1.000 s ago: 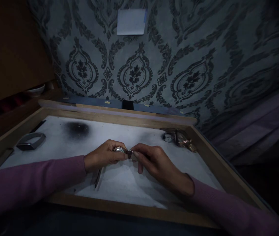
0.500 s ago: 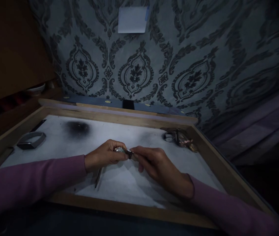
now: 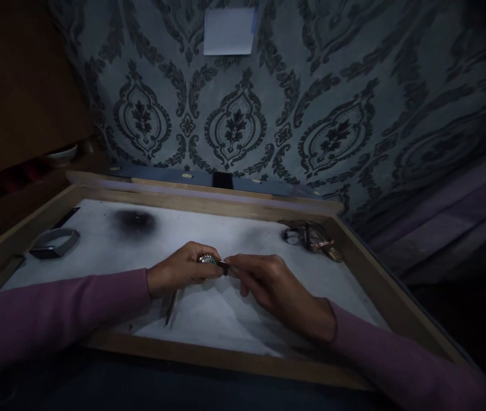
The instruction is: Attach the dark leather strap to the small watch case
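**Watch Held Between Your Two Hands, Strap Toward the Right**

You hold a wristwatch [image 3: 207,260] above the white floor of a wooden-rimmed tray [image 3: 226,357], near its middle and toward its front side. Your left hand [image 3: 185,269] is closed around the case, the thumb along the near side and the fingers behind. The pale dial faces up, in the gap between thumb and fingers. From the case, a short dark strap [image 3: 225,266] runs to the right and slightly down, so the part you can see has its long axis roughly crosswise, in line with the tray's long sides. Your right hand [image 3: 275,285] pinches the free end of that strap between thumb and forefinger, the other fingers curled underneath. Below your left hand a thin dark strip [image 3: 170,308] slants toward the front rim; you cannot tell whether it belongs to the same watch.

At the tray's left, a grey-banded watch [image 3: 55,244] stands on its side, its band looped. In the far right corner lies a cluster of watches [image 3: 309,237], one round dial showing. Any lettering on the dials is too small and dim to read. On the patterned wall [image 3: 234,123], a white card [image 3: 229,32] has a blue corner.
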Demonstrator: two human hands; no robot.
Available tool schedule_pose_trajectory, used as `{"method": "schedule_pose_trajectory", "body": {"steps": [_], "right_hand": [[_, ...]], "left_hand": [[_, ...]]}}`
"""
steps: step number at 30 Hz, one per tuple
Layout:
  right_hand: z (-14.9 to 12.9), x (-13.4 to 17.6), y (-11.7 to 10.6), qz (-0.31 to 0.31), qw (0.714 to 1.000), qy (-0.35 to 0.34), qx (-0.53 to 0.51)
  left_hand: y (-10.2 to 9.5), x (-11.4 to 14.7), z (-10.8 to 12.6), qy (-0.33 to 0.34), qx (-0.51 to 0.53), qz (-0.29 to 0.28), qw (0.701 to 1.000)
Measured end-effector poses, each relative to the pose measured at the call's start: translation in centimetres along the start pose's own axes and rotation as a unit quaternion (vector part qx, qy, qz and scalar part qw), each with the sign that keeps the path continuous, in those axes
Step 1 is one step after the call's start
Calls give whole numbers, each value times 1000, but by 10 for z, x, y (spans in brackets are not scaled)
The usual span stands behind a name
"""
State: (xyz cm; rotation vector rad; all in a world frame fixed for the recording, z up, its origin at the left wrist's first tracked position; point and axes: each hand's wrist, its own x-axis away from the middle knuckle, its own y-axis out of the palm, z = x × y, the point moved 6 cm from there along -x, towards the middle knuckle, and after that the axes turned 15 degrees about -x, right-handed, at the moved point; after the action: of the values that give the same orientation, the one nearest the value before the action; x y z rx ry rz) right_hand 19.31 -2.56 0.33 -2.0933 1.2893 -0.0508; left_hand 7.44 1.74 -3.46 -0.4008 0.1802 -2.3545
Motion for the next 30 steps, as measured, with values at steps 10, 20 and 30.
{"method": "schedule_pose_trajectory", "body": {"steps": [10, 20, 30], "right_hand": [[-1, -3, -1, -11, 1000, 5, -4], [1, -1, 1, -24, 999, -17, 15], [-5, 1, 3, -52, 995, -21, 79]], "left_hand": [[0, 0, -1, 5, -3, -4, 1000], [1, 1, 3, 13, -4, -20, 1000], [2, 1, 2, 13, -6, -37, 999]]}}
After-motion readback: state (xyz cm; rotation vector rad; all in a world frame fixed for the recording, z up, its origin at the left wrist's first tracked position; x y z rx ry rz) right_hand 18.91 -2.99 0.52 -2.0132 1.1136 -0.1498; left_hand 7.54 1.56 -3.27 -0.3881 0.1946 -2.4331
